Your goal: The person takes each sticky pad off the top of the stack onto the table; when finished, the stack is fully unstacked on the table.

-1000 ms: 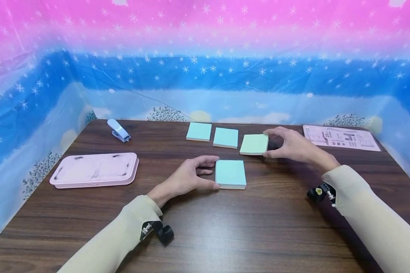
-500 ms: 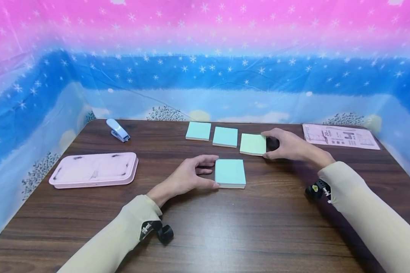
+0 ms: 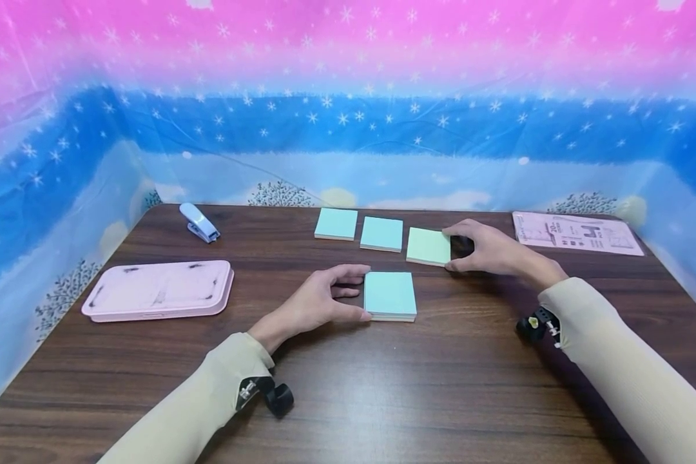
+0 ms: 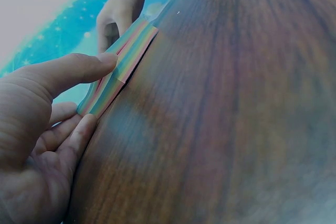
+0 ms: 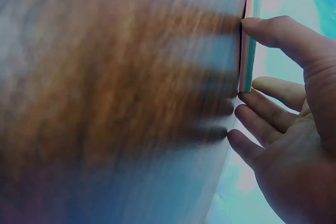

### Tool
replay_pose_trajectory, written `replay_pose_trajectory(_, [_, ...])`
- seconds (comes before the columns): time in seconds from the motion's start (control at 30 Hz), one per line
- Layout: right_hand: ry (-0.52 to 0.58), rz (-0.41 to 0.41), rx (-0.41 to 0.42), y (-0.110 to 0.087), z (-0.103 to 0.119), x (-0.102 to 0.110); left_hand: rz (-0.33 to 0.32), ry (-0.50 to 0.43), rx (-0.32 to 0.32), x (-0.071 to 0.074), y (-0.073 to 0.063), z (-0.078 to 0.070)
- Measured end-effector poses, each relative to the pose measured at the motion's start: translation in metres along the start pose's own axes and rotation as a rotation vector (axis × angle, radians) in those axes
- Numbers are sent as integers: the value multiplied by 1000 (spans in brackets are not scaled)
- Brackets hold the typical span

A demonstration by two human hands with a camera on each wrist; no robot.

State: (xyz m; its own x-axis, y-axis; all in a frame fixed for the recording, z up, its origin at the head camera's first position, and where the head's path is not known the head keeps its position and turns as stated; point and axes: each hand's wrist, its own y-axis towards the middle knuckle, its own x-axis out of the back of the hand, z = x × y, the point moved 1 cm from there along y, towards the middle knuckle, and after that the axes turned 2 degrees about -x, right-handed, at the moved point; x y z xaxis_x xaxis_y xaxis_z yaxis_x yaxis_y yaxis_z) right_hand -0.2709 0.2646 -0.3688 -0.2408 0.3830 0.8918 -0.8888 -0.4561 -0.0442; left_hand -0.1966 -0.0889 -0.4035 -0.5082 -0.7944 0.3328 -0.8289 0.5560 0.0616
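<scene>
My left hand (image 3: 316,299) holds the thick pile of sticky notes (image 3: 390,294) in the middle of the table by its left edge, thumb at the near corner and fingers at the far one. In the left wrist view its side shows coloured layers (image 4: 128,59) and a gap between them. Farther right, my right hand (image 3: 490,248) pinches a pale green sticky note pad (image 3: 428,247) between thumb and forefinger at its right corners. The right wrist view shows that pad's striped edge (image 5: 248,56) low over the table. Two teal pads, one at the far middle (image 3: 381,234) and another (image 3: 336,223) left of it, complete a slanting row.
On the left lies a pink case (image 3: 159,290), with a light blue stapler (image 3: 200,223) behind it. A pink printed sheet (image 3: 578,233) lies at the back right of the wooden table (image 3: 348,399). A snowflake-patterned cloth (image 3: 348,129) hangs behind.
My right hand has shifted slightly left with the pale green pad, which has turned a little to line up with the row. My left hand stays on its pile.
</scene>
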Motion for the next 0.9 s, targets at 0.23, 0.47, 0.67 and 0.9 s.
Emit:
replay_pose_trajectory(0.23, [0,-4,-1,0,-1,-2,-5,1,2,0,-1,0])
replay_pose_trajectory(0.47, [56,-42,-28,-5,-2,-3,1,-1,13,-1,-3,2])
replay_pose_trajectory(0.67, [120,-125,-34,-13,9,2,-7,-5,10,-1,-1,0])
replay_pose_trajectory(0.9, [160,-186,8,-21,25,1,-3,-2,5,0,-1,-1])
